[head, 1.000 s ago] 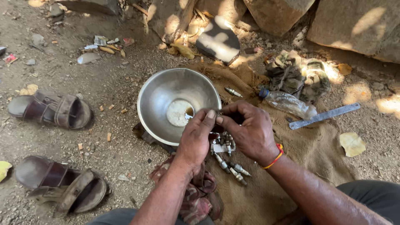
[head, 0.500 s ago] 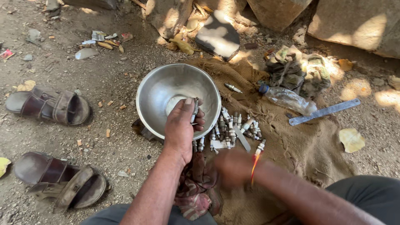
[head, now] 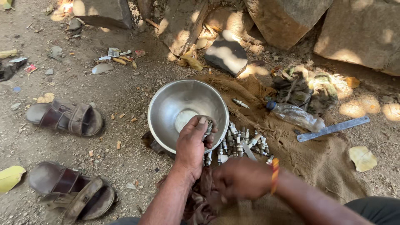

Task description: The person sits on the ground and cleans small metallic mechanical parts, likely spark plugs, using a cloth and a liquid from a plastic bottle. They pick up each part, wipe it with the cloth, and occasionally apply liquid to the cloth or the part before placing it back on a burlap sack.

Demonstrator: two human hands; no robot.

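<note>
My left hand [head: 192,146] is closed around a small spark plug [head: 208,129] and holds it over the near rim of a steel bowl [head: 166,108]. My right hand [head: 241,179] is lower, near my lap, blurred by motion; its fingers look curled and I cannot make out anything in them. An orange band circles that wrist. Several more spark plugs [head: 241,143] lie in a cluster on brown sackcloth [head: 329,162] just right of the bowl. One single plug [head: 241,103] lies apart, farther back.
Two brown sandals [head: 66,118] [head: 71,191] lie on the dirt at the left. A crushed plastic bottle [head: 298,116], a metal ruler [head: 333,129], a dark rag [head: 306,89] and rocks [head: 354,29] are behind. A cloth [head: 200,200] lies by my lap.
The right hand has left the left hand at the bowl's rim and pulled back toward my lap. The left hand stays at the rim holding a plug. The cluster of plugs became uncovered.
</note>
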